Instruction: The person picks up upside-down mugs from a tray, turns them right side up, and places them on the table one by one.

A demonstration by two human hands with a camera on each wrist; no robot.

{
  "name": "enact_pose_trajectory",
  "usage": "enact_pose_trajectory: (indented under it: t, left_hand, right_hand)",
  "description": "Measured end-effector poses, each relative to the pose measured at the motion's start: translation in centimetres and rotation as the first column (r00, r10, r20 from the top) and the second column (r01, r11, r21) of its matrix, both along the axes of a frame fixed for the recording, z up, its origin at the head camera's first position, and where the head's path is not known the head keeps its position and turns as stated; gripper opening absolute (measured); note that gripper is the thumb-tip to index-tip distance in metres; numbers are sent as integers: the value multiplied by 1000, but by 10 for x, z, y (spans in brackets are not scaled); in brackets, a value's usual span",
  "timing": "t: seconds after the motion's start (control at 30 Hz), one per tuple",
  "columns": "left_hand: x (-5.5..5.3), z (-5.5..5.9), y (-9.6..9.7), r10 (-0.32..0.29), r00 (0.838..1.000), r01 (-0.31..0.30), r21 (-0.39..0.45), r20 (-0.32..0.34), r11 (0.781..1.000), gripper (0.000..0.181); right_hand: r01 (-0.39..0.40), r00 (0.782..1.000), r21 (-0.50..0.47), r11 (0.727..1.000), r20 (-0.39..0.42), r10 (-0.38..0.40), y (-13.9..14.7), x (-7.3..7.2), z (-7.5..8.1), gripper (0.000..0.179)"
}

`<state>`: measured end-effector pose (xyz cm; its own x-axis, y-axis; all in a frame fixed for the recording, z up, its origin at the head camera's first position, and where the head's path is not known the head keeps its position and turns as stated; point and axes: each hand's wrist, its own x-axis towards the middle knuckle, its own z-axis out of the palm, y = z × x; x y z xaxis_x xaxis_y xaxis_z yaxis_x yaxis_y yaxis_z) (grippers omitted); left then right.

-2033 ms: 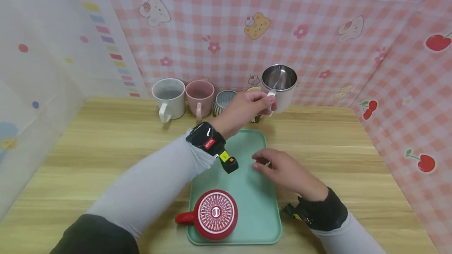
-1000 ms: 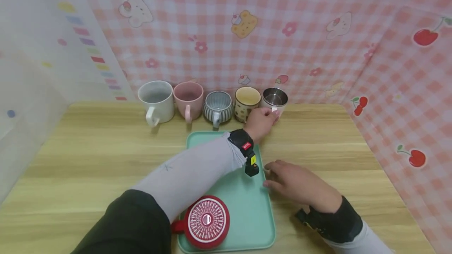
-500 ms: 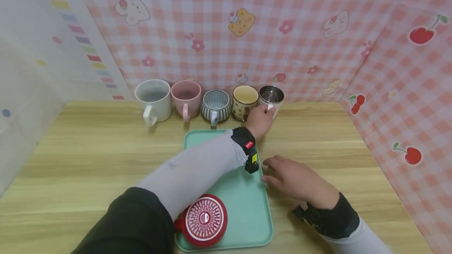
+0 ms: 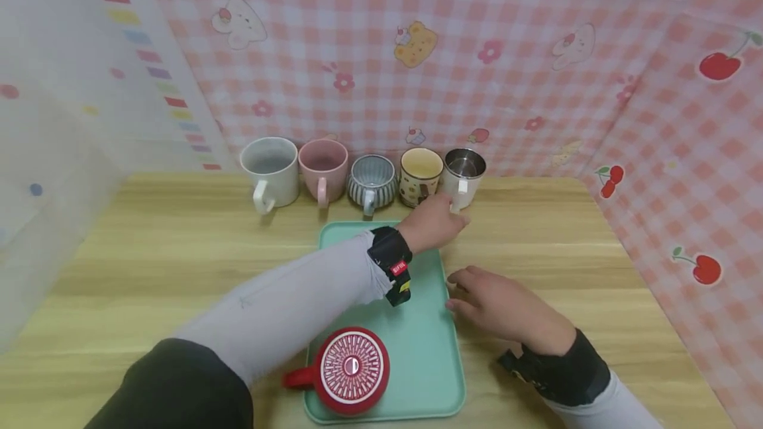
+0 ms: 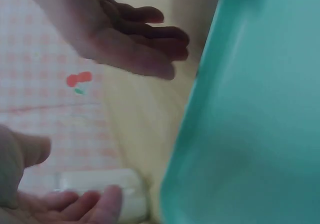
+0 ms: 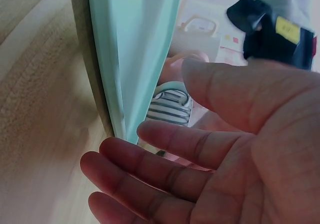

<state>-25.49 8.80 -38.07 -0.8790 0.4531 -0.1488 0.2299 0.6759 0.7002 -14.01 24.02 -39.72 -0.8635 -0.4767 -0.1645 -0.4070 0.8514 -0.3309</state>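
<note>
A white mug with a steel lining (image 4: 471,184) stands at the right end of a row of mugs along the back, its handle toward me. My left hand (image 4: 434,222) is just in front of it, thumb and fingers spread apart with nothing between them; the left wrist view shows the fingertips (image 5: 111,199) overlapping the white mug. Beside the right edge of the green tray (image 4: 417,349), my right hand (image 4: 507,303) rests with loosely bent, bare fingers. An upside-down red mug (image 4: 352,373) lies base up on the tray's near left corner, handle pointing left.
Left of the steel-lined mug stand a yellow patterned mug (image 4: 420,171), a blue-grey striped cup (image 4: 372,184), a pink mug (image 4: 324,167) and a large white mug (image 4: 271,164). A pink checked cloth wall (image 4: 369,38) rises right behind the row.
My left hand carried the steel-lined mug down to the row's right end, let go of its handle and drew back slightly toward me. The right hand has shifted a little right, off the tray.
</note>
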Motion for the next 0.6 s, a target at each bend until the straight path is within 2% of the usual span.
enact_pose_trajectory:
  t: [0.13, 0.23, 0.33, 0.43, 0.6]
  left_hand:
    - [16, 17, -22, -140, 988, 131, -124, -62, 984, 53]
    - [27, 25, -43, -181, 981, 167, -164, -72, 972, 54]
    - [35, 31, -67, -173, 981, 157, -174, -85, 972, 53]
    - [42, 34, -92, -138, 985, 121, -156, -100, 980, 51]
    - [57, 32, -129, -71, 990, 54, -130, -125, 990, 50]
  right_hand:
    - [7, 1000, -8, 1000, 11, -7, -1, 1, -1, 39]
    - [12, 1000, -10, 1000, 19, -12, -1, 2, -1, 40]
    - [11, 1000, -17, 1000, 24, -11, -2, 2, -1, 41]
    - [11, 1000, -24, 1000, 24, -11, -3, 2, -1, 41]
    - [-7, 1000, -37, 999, -4, 6, -4, 2, 0, 41]
